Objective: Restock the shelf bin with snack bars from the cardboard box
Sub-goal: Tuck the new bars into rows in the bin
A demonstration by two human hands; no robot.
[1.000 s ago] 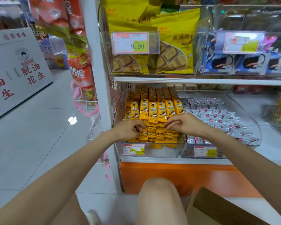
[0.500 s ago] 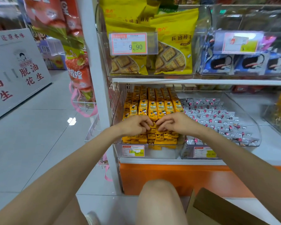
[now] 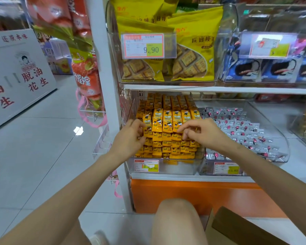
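A clear shelf bin (image 3: 166, 167) on the lower shelf is packed with rows of orange-yellow snack bars (image 3: 167, 121). My left hand (image 3: 129, 138) reaches into the bin's left side, fingers curled round the leftmost upright bar. At the right end of the same row, my right hand (image 3: 200, 132) has curled fingertips touching the bars; what it holds I cannot make out. The cardboard box (image 3: 240, 228) lies open on the floor at the bottom right, beside my knee.
A second clear bin (image 3: 279, 138) of silver-pink wrapped sweets adjoins on the right. Above hang yellow biscuit bags (image 3: 191, 50) with a 9.90 price tag. A white shelf upright (image 3: 102, 68) stands left of the bin, with tiled aisle floor (image 3: 34, 156) beyond it.
Both hands have moved up from the low front rows to the upright bars, and have spread apart from each other.
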